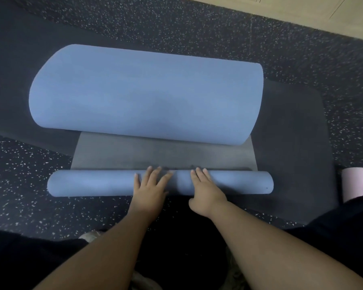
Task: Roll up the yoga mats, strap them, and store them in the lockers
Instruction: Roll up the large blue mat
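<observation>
A blue yoga mat with a grey underside lies on the floor in front of me. Its near end is wound into a thin blue roll lying left to right. Beyond the roll a flat grey strip shows, and the far part of the mat curls back toward me, blue side up. My left hand and my right hand both press flat on top of the roll near its middle, fingers straight and pointing away from me.
A dark mat lies spread under and to the right of the blue one. A rolled pink mat sits at the right edge. The floor is black speckled rubber, with a tan floor strip at the far top right.
</observation>
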The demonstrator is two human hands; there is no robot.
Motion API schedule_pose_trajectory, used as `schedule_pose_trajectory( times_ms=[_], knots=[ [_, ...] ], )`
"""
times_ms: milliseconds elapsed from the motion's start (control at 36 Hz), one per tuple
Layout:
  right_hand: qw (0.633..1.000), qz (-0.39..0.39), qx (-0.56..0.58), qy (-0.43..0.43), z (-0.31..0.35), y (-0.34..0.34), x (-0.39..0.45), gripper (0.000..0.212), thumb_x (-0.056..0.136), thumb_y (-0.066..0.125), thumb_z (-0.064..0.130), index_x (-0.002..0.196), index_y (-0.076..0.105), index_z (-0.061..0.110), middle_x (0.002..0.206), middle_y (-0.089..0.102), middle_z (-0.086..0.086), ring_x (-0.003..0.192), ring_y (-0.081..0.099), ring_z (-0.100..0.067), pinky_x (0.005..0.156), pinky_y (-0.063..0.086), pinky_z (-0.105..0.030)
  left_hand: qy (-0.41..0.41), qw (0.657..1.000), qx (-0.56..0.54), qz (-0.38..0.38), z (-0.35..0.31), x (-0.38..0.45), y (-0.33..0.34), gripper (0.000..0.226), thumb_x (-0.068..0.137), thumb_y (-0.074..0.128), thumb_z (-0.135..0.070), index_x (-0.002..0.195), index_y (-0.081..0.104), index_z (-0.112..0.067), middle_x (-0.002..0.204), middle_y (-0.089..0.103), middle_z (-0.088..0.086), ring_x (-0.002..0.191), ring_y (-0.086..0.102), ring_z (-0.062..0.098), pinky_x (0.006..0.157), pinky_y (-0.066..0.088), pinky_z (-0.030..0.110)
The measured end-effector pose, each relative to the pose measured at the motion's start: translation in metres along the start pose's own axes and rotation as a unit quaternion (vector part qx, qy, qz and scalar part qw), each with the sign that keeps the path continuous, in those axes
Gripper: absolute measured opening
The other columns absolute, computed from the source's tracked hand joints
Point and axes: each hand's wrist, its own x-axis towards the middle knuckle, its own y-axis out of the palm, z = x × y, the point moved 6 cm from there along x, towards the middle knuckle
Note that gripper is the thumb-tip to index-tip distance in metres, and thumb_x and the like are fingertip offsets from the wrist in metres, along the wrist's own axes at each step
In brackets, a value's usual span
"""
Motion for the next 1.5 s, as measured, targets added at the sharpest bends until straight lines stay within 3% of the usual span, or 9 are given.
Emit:
schedule_pose_trajectory(
  times_ms=[250,389,472,528,583,667,944,1167,1500],
  knots=[
    [0.999,-0.026,0.035,-0.006,-0.007,-0.015,0.020,0.079,0.093,0.053,0.017,0.157,0.007,0.014,0.164,-0.003,-0.003,0.150,-0.010,-0.020,0.118,0.001,-0.025,-0.012,0.999,0.027,0.032,0.003,-0.002,0.012,0.116,0.044,0.089,-0.037,0.144,0.034,-0.017,0.144,0.048,0.016,0.136,0.038,0.032,0.095,0.040,0.064],
    [1.000,-0.020,0.012,-0.006,-0.003,-0.030,0.038,0.070,0.095,0.050,0.020,0.156,0.016,0.012,0.163,0.013,-0.007,0.150,0.008,-0.023,0.119,0.009,-0.027,-0.037,0.994,0.029,0.096,0.002,0.022,0.006,0.095,0.092,0.050,-0.046,0.148,-0.024,-0.027,0.158,-0.025,0.003,0.146,-0.023,0.023,0.115,-0.006,0.057],
    [1.000,-0.013,0.008,-0.024,0.008,-0.055,0.056,0.060,0.096,0.047,0.016,0.152,0.029,0.011,0.156,0.032,-0.011,0.143,0.031,-0.024,0.116,0.021,-0.027,-0.038,0.993,0.017,0.109,0.005,0.032,0.003,0.092,0.093,0.048,-0.048,0.150,-0.022,-0.029,0.159,-0.024,0.003,0.146,-0.024,0.022,0.115,-0.008,0.054],
    [0.997,-0.065,0.006,-0.030,0.016,-0.083,0.066,0.056,0.097,0.047,0.020,0.152,0.032,0.016,0.156,0.034,-0.008,0.144,0.030,-0.022,0.118,0.017,-0.035,-0.039,0.992,0.017,0.117,0.006,0.035,0.004,0.094,0.092,0.049,-0.049,0.149,-0.022,-0.029,0.159,-0.024,0.003,0.145,-0.024,0.023,0.114,-0.009,0.055],
    [0.987,-0.162,0.003,-0.016,0.020,-0.113,0.069,0.068,0.098,0.047,0.028,0.156,0.013,0.022,0.163,0.015,-0.003,0.150,0.007,-0.021,0.118,-0.002,-0.050,-0.037,0.992,0.022,0.120,0.006,0.035,0.004,0.095,0.092,0.049,-0.049,0.149,-0.023,-0.029,0.159,-0.025,0.003,0.145,-0.025,0.023,0.114,-0.011,0.055],
    [0.970,-0.240,0.037,-0.005,0.022,-0.129,0.064,0.096,0.092,0.055,0.036,0.153,-0.018,0.027,0.159,-0.027,0.000,0.146,-0.026,-0.022,0.114,-0.014,-0.054,-0.033,0.992,0.018,0.122,0.006,0.036,0.003,0.094,0.093,0.048,-0.048,0.149,-0.024,-0.028,0.159,-0.025,0.003,0.145,-0.025,0.023,0.113,-0.012,0.055],
    [0.997,-0.068,-0.017,-0.014,0.005,-0.048,0.066,0.083,0.095,0.051,0.031,0.155,-0.007,0.033,0.162,-0.018,0.007,0.147,-0.022,-0.022,0.116,-0.009,-0.056,-0.051,0.992,-0.013,0.111,0.010,0.052,-0.001,0.085,0.091,0.034,-0.068,0.151,-0.015,-0.034,0.161,-0.018,-0.001,0.147,-0.020,0.020,0.114,-0.011,0.053],
    [0.994,-0.092,-0.059,-0.026,-0.003,-0.028,0.057,0.066,0.103,0.037,0.037,0.156,-0.002,0.029,0.163,-0.014,0.008,0.148,-0.019,-0.020,0.116,-0.012,-0.051,-0.056,0.990,-0.025,0.123,0.013,0.074,-0.007,0.078,0.092,0.024,-0.070,0.153,-0.008,-0.033,0.162,-0.011,-0.002,0.147,-0.017,0.018,0.117,-0.009,0.053],
    [0.990,-0.085,-0.112,-0.007,-0.009,-0.021,0.065,0.096,0.089,0.053,0.031,0.152,-0.019,0.027,0.160,-0.025,0.002,0.145,-0.028,-0.027,0.111,-0.018,-0.057,-0.037,0.997,0.001,0.072,0.015,0.097,-0.018,0.068,0.094,0.019,-0.067,0.153,0.004,-0.038,0.163,-0.002,-0.007,0.149,-0.009,0.015,0.116,-0.003,0.053]
  ],
)
